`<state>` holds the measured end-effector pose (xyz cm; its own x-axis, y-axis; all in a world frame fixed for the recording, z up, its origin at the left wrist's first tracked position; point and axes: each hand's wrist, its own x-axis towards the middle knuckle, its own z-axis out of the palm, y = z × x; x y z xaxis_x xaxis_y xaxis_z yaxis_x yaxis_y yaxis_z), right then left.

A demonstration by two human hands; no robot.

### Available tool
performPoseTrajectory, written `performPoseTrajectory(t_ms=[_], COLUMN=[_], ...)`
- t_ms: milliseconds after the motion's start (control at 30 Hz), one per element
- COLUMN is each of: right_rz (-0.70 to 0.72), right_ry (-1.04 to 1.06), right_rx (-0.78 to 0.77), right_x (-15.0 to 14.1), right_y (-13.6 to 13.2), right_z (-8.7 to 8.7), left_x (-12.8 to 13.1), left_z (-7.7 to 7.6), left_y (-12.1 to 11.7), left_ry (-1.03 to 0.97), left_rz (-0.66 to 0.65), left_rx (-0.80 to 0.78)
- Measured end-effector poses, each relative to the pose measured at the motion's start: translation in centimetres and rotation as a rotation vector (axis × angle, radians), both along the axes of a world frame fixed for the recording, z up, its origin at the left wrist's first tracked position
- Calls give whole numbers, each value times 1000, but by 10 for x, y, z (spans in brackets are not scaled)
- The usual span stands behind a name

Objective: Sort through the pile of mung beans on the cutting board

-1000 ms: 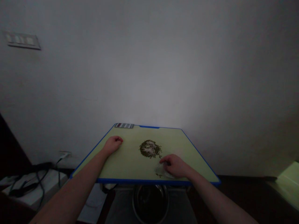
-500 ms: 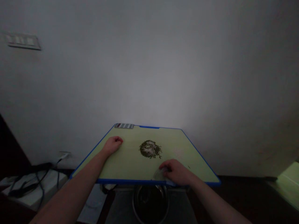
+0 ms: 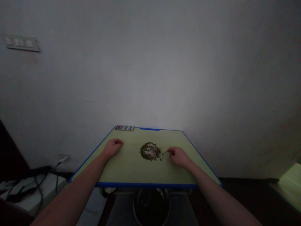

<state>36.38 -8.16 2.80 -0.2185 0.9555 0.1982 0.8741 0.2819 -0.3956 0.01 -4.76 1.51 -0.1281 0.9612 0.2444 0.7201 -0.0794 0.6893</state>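
Wall (image 3: 150,69), blue-edged table (image 3: 127,171); left hand (image 3: 113,147) curled, contents unclear; right hand (image 3: 177,156) pinching clear piece (image 3: 165,153).

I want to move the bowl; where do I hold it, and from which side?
Hold the bowl by opposite sides of its rim, likely from the near side: its round mouth opens upward, and the table's blue edge borders its far side.

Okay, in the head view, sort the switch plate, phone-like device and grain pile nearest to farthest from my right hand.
1. Grain pile: just left of your right hand.
2. Phone-like device: far left corner of the board.
3. Switch plate: upper left, on the wall.
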Motion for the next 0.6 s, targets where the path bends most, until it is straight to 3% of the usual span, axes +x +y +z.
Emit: performPoseTrajectory(t_ms=[267,600], right_rz=[123,308], right_ry=[-37,-38], right_rx=[-66,-110], right_x=[-19,-35], right_y=[-2,-38], right_z=[3,6], left_x=[-1,1], left_z=[-2,1], left_y=[1,-1], left_ry=[-5,4], left_rz=[-13,-3], left_rx=[12,-2])
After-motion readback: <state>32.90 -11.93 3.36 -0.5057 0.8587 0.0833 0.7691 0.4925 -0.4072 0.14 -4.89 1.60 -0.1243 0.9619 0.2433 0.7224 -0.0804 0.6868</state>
